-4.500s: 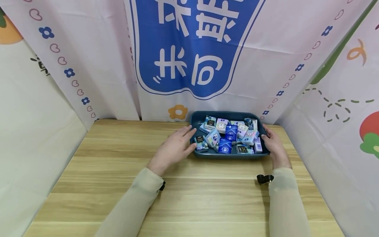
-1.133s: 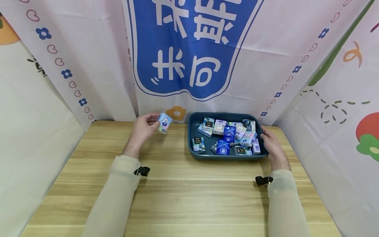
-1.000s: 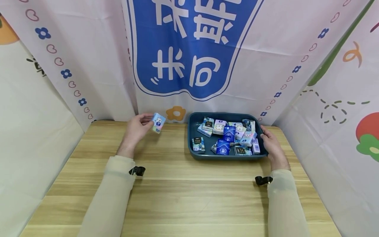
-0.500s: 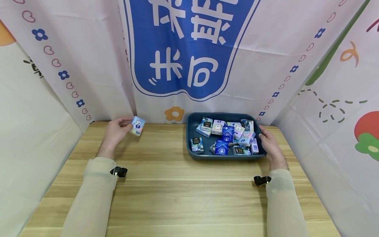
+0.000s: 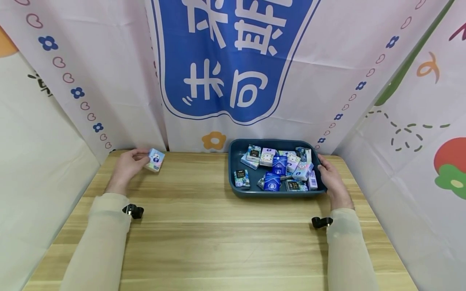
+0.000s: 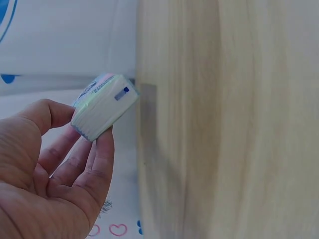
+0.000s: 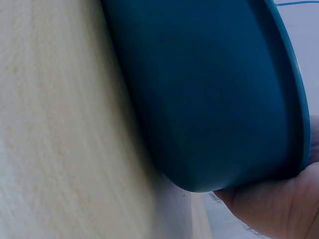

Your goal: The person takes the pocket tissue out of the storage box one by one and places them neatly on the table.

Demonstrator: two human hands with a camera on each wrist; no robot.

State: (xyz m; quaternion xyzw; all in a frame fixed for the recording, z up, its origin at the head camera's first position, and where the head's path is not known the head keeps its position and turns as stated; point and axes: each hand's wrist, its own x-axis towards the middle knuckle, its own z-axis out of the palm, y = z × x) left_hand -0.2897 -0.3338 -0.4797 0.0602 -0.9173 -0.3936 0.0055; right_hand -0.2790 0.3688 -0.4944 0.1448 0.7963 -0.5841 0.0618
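Head view: L hand point(image 5: 126, 169) pinches pack point(image 5: 155, 160); both well apart from tray point(image 5: 276, 194), on its left. R hand point(image 5: 333, 182) grips tray's right end. Other packs point(image 5: 279, 165) lie in tray, some overlapping. Table point(image 5: 218, 250) under tray; printed cloth point(image 5: 185, 133) just behind tray.

L wrist view: pack clamped btwn thumb point(image 6: 50, 113) and fingers point(image 6: 101, 157); white side w/ blue mark visible.

R wrist view: R hand against tray's end wall; fingers mostly hidden.
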